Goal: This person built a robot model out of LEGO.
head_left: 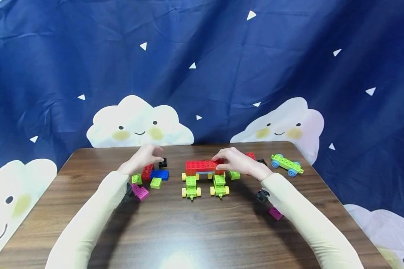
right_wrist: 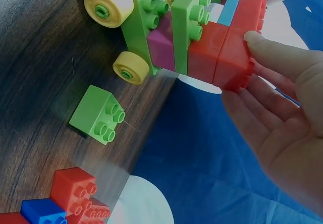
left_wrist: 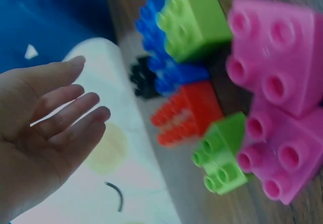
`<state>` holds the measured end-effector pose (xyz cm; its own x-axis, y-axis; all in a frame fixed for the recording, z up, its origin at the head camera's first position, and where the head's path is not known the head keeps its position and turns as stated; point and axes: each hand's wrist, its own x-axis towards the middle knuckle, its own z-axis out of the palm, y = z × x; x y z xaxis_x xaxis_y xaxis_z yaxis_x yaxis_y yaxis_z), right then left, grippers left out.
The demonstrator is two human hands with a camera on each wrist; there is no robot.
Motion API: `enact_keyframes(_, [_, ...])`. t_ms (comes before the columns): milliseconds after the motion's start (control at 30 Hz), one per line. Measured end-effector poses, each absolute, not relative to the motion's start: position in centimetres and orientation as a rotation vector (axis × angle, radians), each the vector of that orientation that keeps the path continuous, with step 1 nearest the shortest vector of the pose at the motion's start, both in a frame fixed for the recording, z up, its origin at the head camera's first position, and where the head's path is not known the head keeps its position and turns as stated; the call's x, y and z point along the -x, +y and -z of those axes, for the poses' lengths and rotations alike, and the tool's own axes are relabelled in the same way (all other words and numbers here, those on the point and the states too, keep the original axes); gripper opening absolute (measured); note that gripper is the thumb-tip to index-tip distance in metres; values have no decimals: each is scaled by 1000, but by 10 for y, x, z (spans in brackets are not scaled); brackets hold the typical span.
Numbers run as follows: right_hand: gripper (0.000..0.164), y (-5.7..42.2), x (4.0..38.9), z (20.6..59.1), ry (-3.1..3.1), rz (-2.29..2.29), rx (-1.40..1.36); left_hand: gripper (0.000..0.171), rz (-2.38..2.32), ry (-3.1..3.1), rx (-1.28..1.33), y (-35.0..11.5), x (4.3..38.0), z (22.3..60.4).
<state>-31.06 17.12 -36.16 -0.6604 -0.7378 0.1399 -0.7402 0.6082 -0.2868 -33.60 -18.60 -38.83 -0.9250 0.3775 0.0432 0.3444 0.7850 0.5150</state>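
The red bar (head_left: 200,166), set across two green cars (head_left: 191,183) on the bench (head_left: 148,228), is pinched at its right end by the right hand (head_left: 237,161); nothing is held by the loosely spread left hand (head_left: 144,156). With uneven pressing, wheels (head_left: 184,192) could be rolled and joints loosened.

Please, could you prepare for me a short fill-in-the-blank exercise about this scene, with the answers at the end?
1. The right hand grips a long red piece, which stretches above ____ green cars.
2. The cars beneath this piece have ____ wheels.
3. The separate green car, at the far right of the table, has ____ wheels.
4. The left hand is holding ____.

Missing words: two; yellow; blue; nothing.
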Motion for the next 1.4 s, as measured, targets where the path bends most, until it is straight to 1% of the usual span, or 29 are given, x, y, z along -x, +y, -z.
enact_keyframes(233, [32,170,309,360,-2809,-522,-1287,38,-520,3009,-623,-190,352,401])
enact_keyframes(400, [32,167,308,360,-2806,-537,-1297,38,-417,2980,-600,-187,356,405])
enact_keyframes(733, [34,160,310,361,-2854,-507,-1288,34,-377,2973,-531,-190,359,414])
enact_keyframes(1000, [32,159,311,361,-2828,-513,-1310,32,-343,2976,-595,-193,363,418])
enact_keyframes(1167, [32,162,310,360,-2826,-505,-1313,33,-410,3020,-678,-186,365,408])
enact_keyframes(1400, [32,168,310,359,-2820,-503,-1302,36,-595,3025,-785,-171,358,374])
